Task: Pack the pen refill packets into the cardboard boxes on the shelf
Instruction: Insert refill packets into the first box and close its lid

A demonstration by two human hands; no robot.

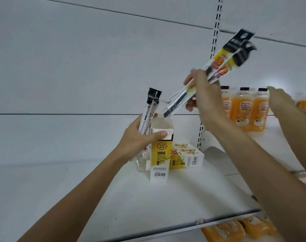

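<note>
The white metal shelf (96, 198) fills most of the view, with a white back panel and a slotted upright rail (216, 23) behind it. On it stands a tall yellow-and-white cardboard box (160, 159), upright with its top flaps open; everything below is placed from this box.

To its right and further back stands a row of orange drink bottles with black caps (243, 110). More orange bottles (236, 229) lie on the lower shelf, below and to the right of the box. A third hand (285, 105), fingers straight, reaches in from the far right edge above the bottle row.

Just behind the box on its right, closed yellow-and-white cardboard boxes (187, 158) lie flat on their sides. Touching its left side near the base is a crumpled piece of white card (141, 163).

The left hand (136, 138) grips the box near its top, thumb laid across the front flap. Its fingers also press a few long clear pen refill packets with black tops (148, 116) upright against the box's left side.

The right hand (206, 96), above and right of the box, is clamped on a bundle of long pen refill packets with yellow and black headers (223, 62). The bundle is tilted, its lower ends just over the open mouth, its headers up to the right.
</note>
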